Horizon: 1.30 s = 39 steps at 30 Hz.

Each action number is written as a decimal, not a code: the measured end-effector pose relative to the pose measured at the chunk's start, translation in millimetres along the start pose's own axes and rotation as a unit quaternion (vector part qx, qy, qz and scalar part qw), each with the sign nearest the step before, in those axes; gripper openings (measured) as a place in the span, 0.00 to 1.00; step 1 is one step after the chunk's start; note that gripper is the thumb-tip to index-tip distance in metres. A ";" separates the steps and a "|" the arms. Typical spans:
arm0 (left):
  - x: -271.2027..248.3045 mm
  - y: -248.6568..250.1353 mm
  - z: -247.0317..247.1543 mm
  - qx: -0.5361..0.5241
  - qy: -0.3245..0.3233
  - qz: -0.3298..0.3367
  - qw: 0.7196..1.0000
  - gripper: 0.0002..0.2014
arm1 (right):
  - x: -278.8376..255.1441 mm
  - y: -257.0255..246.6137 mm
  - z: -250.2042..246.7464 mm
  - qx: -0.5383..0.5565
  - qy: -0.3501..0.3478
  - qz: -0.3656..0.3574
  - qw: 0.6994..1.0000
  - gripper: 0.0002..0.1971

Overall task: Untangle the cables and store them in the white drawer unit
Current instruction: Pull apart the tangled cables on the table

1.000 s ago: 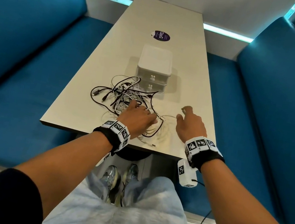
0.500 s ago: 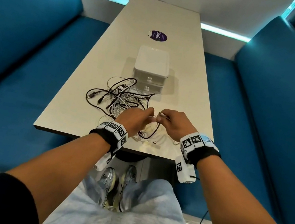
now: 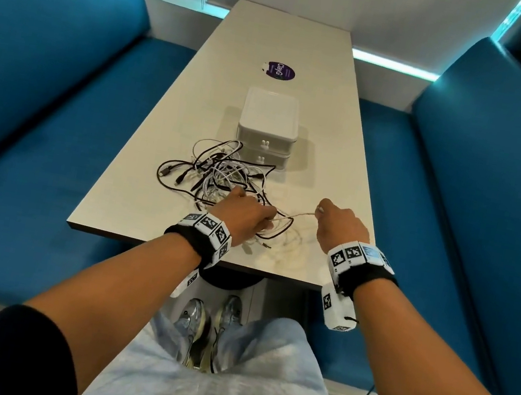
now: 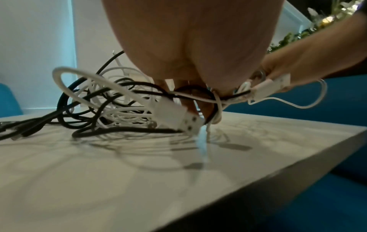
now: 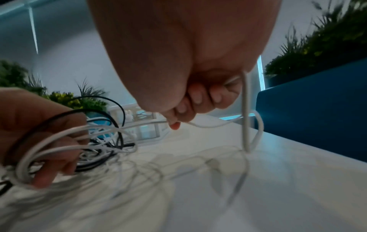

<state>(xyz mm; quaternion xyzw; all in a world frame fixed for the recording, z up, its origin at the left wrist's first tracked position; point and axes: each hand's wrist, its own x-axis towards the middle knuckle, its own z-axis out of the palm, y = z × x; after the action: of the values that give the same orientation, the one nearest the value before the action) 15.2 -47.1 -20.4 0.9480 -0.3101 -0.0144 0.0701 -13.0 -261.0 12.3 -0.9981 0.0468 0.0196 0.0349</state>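
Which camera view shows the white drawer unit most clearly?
The head view: the white drawer unit stands whole on the table behind the cables, both drawer fronts visible. The right wrist view shows only a blurred part of it. In the left wrist view I cannot find it.

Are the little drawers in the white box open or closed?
Closed. Both fronts of the white drawer unit sit flush with its body, bunny-shaped knobs facing the cable tangle.
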 end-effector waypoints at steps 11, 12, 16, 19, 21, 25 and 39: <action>-4.2 3.3 -1.5 0.050 -0.010 -0.032 0.998 0.15 | -1.2 -40.3 8.1 0.156 -0.086 -0.128 0.976 0.09; -5.0 1.8 -0.3 0.042 -0.012 -0.042 0.998 0.18 | 0.1 -38.7 9.5 0.173 -0.089 -0.115 0.974 0.08; -8.6 0.6 -2.2 -0.004 -0.026 -0.042 0.999 0.18 | 3.4 -34.3 6.1 0.204 -0.076 -0.086 0.972 0.12; -12.7 -9.9 -11.2 0.022 -0.068 -0.045 0.996 0.18 | 9.7 -13.1 -1.0 0.200 -0.059 -0.043 0.977 0.12; -15.5 -18.0 -18.1 0.047 -0.085 -0.052 0.994 0.20 | 13.1 5.2 -5.9 0.180 -0.065 -0.008 0.982 0.11; -10.4 -11.2 -25.7 0.077 -0.085 -0.030 0.993 0.21 | 10.8 7.3 -7.9 0.074 -0.056 0.005 0.996 0.12; -14.1 -0.8 -8.3 0.113 -0.007 0.015 0.993 0.13 | -4.0 -43.8 5.3 0.175 -0.047 -0.147 0.972 0.12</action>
<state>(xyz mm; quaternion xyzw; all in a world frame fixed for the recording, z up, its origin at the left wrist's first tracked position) 4.9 -37.1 -12.6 0.9449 -0.3246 0.0151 -0.0394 -13.0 -216.7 10.2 -0.9705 -0.0996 0.0530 0.2133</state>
